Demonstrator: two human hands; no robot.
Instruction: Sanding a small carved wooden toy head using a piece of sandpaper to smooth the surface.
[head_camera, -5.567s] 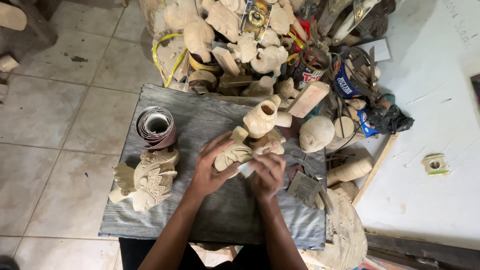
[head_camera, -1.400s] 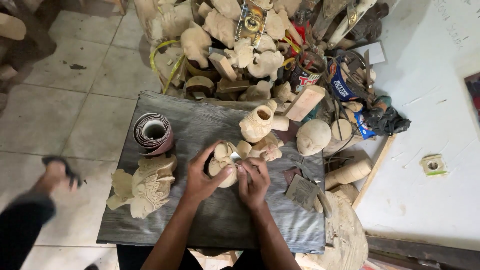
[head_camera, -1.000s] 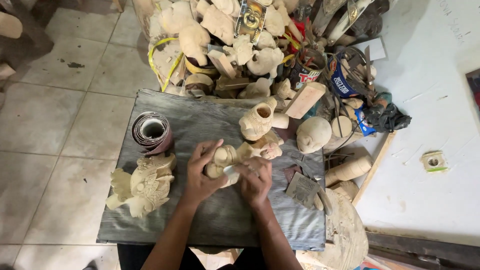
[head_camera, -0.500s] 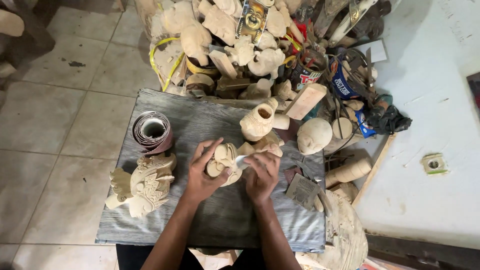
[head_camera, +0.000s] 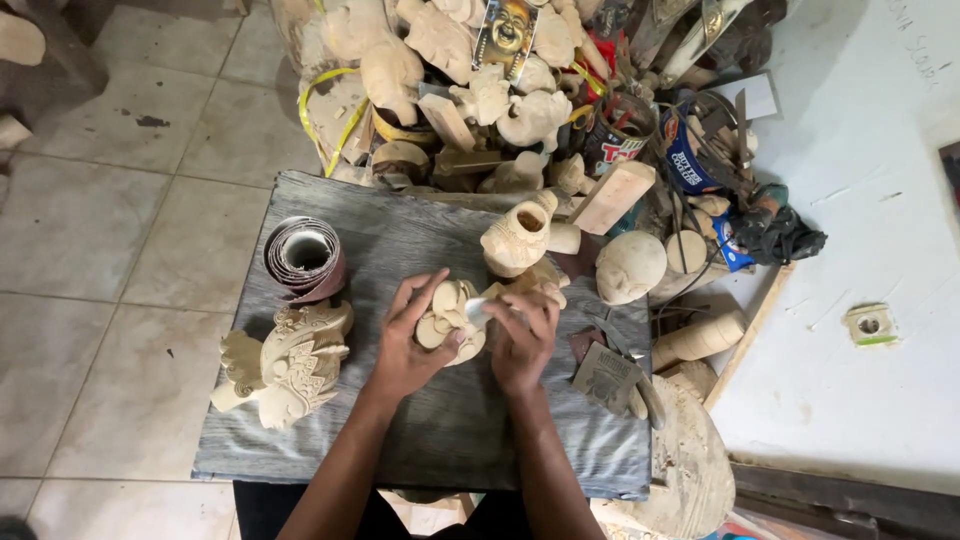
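carving (head_camera: 448, 322), a small pale wooden piece, sits near the middle of the grey board (head_camera: 400, 230), cupped from the left by the left hand (head_camera: 408, 345) with fingers curled round it, while the right hand (head_camera: 520, 335) pinches a scrap of sandpaper (head_camera: 476, 312) against its right flank.

Woodcarving workshop: heaped unfinished carvings (head_camera: 440, 60) (sandpaper roll (head_camera: 305, 258) too)

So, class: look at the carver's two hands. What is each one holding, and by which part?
The left hand cups a small pale wooden carving around its left side. The right hand pinches a small pale piece against the carving; what that piece is cannot be told.
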